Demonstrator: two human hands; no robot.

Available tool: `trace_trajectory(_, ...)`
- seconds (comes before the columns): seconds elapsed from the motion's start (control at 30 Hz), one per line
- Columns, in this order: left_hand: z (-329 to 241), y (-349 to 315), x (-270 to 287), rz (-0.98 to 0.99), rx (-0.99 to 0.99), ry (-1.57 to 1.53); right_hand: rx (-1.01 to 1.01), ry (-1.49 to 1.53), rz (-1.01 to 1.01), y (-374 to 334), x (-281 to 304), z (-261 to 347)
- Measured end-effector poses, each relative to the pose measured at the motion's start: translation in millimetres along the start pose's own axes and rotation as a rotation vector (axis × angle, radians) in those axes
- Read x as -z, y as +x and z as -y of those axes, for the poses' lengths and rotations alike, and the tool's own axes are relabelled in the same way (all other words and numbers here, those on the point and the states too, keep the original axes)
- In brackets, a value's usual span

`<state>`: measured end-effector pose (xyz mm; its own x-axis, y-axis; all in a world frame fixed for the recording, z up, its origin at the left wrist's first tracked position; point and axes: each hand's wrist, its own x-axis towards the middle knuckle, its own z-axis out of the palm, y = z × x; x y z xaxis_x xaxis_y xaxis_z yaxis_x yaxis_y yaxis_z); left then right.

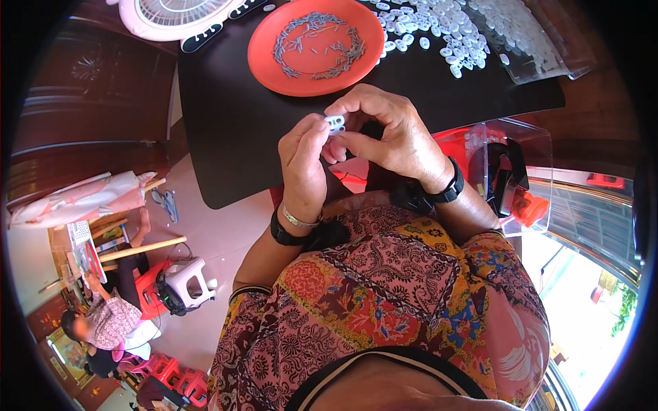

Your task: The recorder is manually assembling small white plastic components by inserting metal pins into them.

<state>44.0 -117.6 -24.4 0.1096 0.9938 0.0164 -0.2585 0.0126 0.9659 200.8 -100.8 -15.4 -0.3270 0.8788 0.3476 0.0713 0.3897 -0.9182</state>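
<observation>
Just over the near edge of the black table, my two hands meet at a small white plastic piece with round holes [335, 124]. My left hand [303, 156] pinches it from the left between thumb and fingers. From the right, my right hand [392, 131] curls round the same piece, its index fingertip above and its thumb below. Anything smaller between the fingertips is hidden. Beyond the hands lies a round orange-red plate [264, 58], with many thin grey metal pieces [351, 53], perhaps springs or pins, scattered in a ring.
Loose white plastic pieces [449, 34] are heaped at the far right, beside a clear tray [541, 68]. A white fan [171, 8] stands at the far left. A clear bin [541, 147] sits right of the table. Another person [120, 318] sits off to the left.
</observation>
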Motion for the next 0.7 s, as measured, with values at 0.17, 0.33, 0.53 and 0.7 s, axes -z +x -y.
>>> trace_trajectory(0.17, 0, 0, 0, -0.021, 0.065, 0.031, 0.126, -0.093, -0.003, 3, 3, -3)
trace_trajectory(0.33, 1, 0, -1, -0.034, 0.073, 0.093, 0.171, -0.194, -0.05, 1, -5, 1)
trace_trajectory(0.53, 4, 3, 4, 0.021, 0.014, 0.084, 0.217, -0.341, -0.037, 2, -2, 1)
trace_trajectory(0.7, 5, 3, 2, 0.031, -0.004, 0.113, 0.205, -0.373, -0.049, 0, 1, 7)
